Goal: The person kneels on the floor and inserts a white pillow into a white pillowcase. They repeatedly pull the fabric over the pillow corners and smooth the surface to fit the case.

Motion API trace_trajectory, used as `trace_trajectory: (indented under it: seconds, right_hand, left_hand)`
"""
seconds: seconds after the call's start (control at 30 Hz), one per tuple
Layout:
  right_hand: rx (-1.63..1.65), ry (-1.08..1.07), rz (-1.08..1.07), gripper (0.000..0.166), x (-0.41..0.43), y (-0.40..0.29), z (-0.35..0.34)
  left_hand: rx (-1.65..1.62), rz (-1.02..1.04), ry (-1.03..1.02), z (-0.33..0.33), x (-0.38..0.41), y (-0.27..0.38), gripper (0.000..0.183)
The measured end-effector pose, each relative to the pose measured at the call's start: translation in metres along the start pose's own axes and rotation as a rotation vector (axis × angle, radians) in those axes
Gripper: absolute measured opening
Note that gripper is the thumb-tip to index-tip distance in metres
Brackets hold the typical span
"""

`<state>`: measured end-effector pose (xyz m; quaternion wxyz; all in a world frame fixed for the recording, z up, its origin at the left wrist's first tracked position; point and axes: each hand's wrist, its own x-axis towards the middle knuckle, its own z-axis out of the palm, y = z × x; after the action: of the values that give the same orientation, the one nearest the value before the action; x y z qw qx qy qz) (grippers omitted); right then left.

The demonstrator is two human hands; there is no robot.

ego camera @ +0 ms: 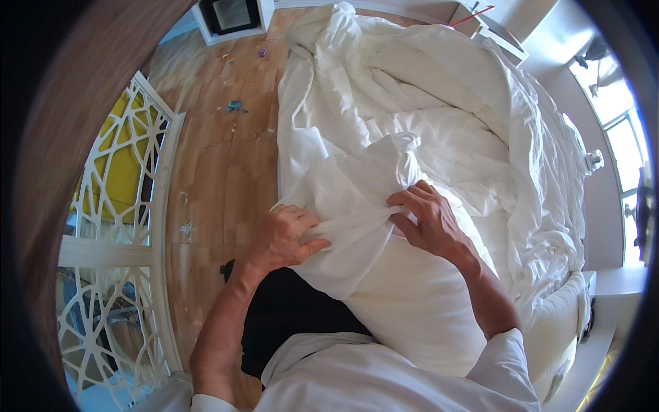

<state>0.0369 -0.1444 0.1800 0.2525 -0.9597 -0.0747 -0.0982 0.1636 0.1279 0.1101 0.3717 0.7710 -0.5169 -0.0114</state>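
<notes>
Between my two hands a white cloth (345,190), perhaps a pillowcase, is gathered into folds. My left hand (291,234) pinches its left side, thumb below and fingers above. At its right side my right hand (427,216) grips a bunched edge between thumb and fingertips. Under and beside the cloth lies a plump off-white pillow (417,298), close against my body. Beyond my hands, a rumpled white duvet (437,77) is heaped over the bed. What is inside the cloth, if anything, is hidden.
A white lattice partition (110,247) stands along the left. Scraps of litter, including a blue crumpled piece (234,106), lie on the wood floor (247,170). Another pillow (553,319) rests at the bed's right side. White drawers (499,41) stand at the far right, and a window (623,149) is at right.
</notes>
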Motion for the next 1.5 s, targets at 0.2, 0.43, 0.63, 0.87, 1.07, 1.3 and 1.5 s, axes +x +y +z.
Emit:
trace_trajectory:
  seconds: [0.2, 0.43, 0.63, 0.87, 1.07, 1.3, 1.5]
  right_hand:
    - [-0.116, -0.199, -0.016, 0.051, 0.000, -0.013, -0.005]
    - [-0.261, -0.281, -0.147, 0.071, 0.026, -0.032, 0.009]
    - [-0.302, -0.472, 0.034, 0.072, 0.038, -0.009, 0.037]
    - [-0.362, -0.371, 0.070, 0.028, 0.010, 0.013, 0.020]
    - [-0.364, -0.251, 0.114, 0.031, -0.015, 0.015, -0.002]
    - [-0.322, -0.261, 0.090, 0.033, -0.022, 0.012, -0.011]
    - [-0.328, -0.283, 0.075, 0.036, -0.035, 0.009, -0.025]
  left_hand:
    - [0.044, -0.052, -0.113, 0.005, -0.021, -0.014, 0.029]
    - [0.108, -0.061, -0.097, 0.008, -0.030, -0.027, 0.039]
    - [0.140, -0.155, -0.052, 0.018, -0.031, -0.035, 0.042]
    - [0.144, -0.004, 0.058, 0.027, -0.004, -0.030, 0.042]
    - [0.071, -0.111, -0.089, 0.030, 0.004, -0.022, 0.048]
    - [0.117, 0.025, -0.013, 0.021, -0.003, -0.027, 0.060]
    - [0.081, -0.018, -0.060, 0.018, 0.001, -0.026, 0.052]
